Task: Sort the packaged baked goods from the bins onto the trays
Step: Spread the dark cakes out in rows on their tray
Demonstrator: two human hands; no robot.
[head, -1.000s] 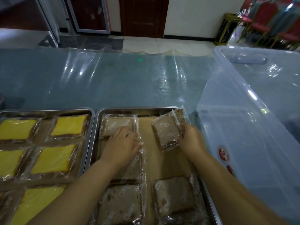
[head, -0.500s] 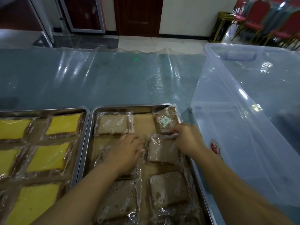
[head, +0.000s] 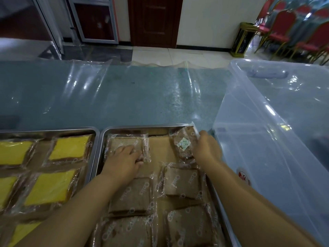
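brown cake packet (head: 183,145), edge in right fingers (head: 203,137)

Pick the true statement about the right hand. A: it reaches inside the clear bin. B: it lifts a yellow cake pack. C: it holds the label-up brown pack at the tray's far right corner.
C: the right hand pinches the wrapper of the label-up brown pack in the right tray.
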